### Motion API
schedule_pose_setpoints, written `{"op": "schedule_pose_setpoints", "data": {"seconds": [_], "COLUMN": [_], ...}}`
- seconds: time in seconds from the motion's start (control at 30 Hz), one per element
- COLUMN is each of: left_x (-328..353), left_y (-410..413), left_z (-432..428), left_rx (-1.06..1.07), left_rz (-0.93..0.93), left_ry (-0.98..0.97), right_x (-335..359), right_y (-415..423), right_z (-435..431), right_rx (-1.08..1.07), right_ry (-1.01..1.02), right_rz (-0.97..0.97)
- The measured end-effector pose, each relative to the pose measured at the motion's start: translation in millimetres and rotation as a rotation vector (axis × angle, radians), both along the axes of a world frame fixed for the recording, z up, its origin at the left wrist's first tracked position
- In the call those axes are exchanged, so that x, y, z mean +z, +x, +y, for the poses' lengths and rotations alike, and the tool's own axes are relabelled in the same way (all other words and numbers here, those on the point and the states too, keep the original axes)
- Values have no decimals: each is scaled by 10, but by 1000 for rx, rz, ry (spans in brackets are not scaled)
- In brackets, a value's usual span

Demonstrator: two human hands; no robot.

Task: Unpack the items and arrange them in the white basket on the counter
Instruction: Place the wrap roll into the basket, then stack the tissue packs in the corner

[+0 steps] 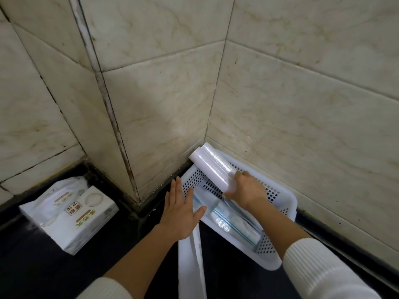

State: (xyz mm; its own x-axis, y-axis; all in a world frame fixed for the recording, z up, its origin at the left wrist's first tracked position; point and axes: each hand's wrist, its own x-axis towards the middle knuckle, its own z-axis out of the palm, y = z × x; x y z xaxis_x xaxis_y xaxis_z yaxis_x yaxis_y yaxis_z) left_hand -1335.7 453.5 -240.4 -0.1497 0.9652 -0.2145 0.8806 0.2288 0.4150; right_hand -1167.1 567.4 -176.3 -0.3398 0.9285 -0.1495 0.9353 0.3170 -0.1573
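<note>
cardboard, white with green print, is forming the box (71,219) sitting far left on the black counter (32,266), crumpled clear plastic wrap lying over its top. moving right, the left hand (180,209) is lying flat and released, fingers spread, its fingertips touching the near-left rim of the white perforated plastic basket (278,251), which is sitting in the tiled corner. a white plastic bag strip (190,266) is trailing from the basket toward the viewer. inside the basket a clear-wrapped bluish pack (235,225) is lying flat. the right hand (248,189) is grasping two white rolls wrapped in clear film (212,166), tilted up over the basket's far corner.
</note>
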Motion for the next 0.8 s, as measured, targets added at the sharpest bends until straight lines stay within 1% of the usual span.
{"op": "schedule_pose_setpoints", "data": {"seconds": [0.1, 0.2, 0.27, 0.43, 0.53, 0.63, 0.73, 0.8], "left_x": [69, 200, 270, 272, 160, 29, -37, -64], "left_y": [-45, -147, -281, -752, -1035, -1328, -1649, -1881], "left_z": [-96, -341, -584, -1229, -1615, -1939, -2138, -2194], "left_rx": [19, 145, 209, 381, 478, 569, 677, 731], "left_rz": [-13, -98, -70, -12, -15, -33, -61, -57], "left_ry": [97, 310, 412, 430, 438, 423, 437, 428], "right_x": [136, 251, 284, 268, 89, -157, -310, -376], "right_y": [-44, -202, -387, -1061, -1510, -1939, -2284, -2472], "right_z": [-66, -224, -415, -1050, -1417, -1679, -1832, -1858], "right_rx": [10, 48, 93, 284, 396, 488, 538, 576], "right_ry": [8, 41, 67, -1, -112, -197, -214, -165], "right_rz": [53, 187, 289, 449, 451, 364, 297, 257]}}
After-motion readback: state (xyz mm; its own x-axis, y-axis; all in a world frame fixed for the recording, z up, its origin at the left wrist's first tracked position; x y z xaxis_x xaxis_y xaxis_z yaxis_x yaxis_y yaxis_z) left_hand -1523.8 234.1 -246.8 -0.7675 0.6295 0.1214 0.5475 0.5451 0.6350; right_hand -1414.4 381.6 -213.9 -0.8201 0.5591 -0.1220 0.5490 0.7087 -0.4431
